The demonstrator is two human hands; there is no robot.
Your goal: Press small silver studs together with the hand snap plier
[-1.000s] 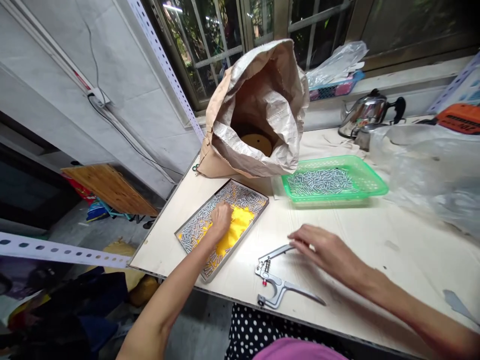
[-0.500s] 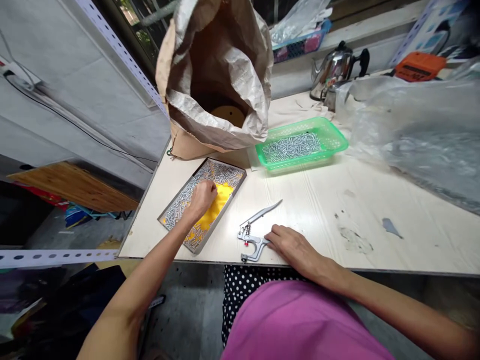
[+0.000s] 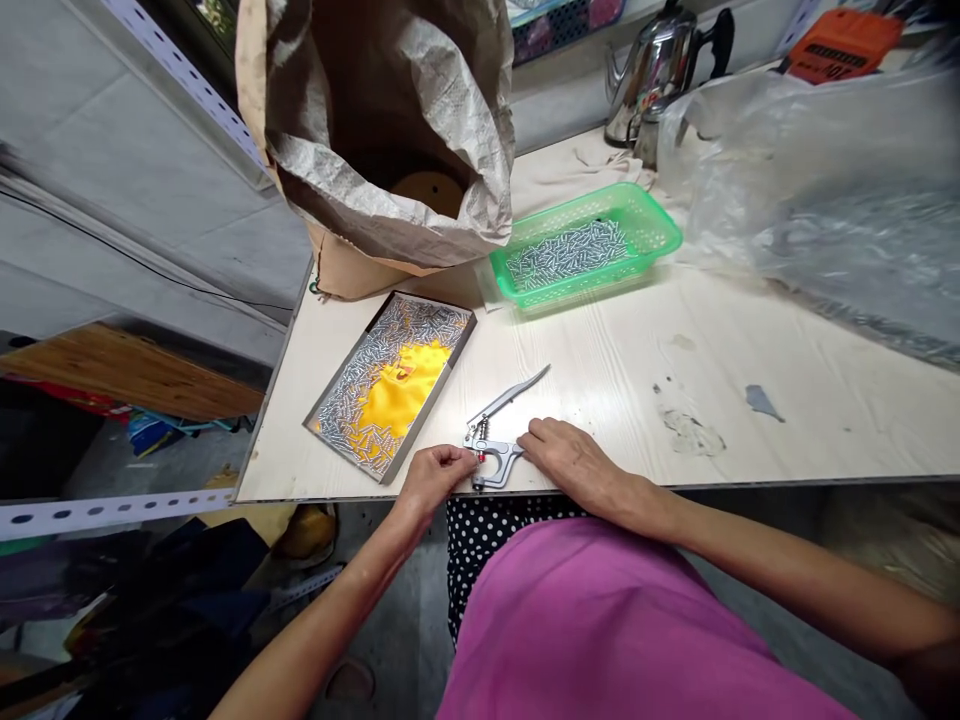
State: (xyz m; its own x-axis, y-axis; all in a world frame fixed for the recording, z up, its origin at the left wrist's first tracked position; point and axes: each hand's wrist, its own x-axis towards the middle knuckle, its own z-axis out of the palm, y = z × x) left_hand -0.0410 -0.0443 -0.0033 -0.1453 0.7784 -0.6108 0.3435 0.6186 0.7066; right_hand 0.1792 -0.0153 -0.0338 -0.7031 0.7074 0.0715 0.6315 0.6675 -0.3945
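Grey hand pliers (image 3: 496, 462), of the snap-fastener kind with a spring and a small red part at the jaw, lie on the table near its front edge. My right hand (image 3: 574, 460) is closed around the end of their lower handle; the upper handle stands apart. My left hand (image 3: 439, 475) is at the jaw, thumb and fingers pinched together beside the red part. Whatever they hold is too small to make out. Left of the pliers lies a shallow tray (image 3: 421, 440) with a yellow bottom, full of small silvery metal pins (image 3: 352, 385).
A green plastic basket (image 3: 652, 225) holding more metal pieces stands behind the pliers. A big open paper sack (image 3: 405, 245) is at the back left. A metal kettle (image 3: 660, 60), an orange case (image 3: 844, 45) and a clear plastic bag (image 3: 810, 190) occupy the back right.
My left hand has moved from the tray of pins, right and toward me, to the pliers' jaw. My right hand stays at the handle. The view has tilted down slightly.
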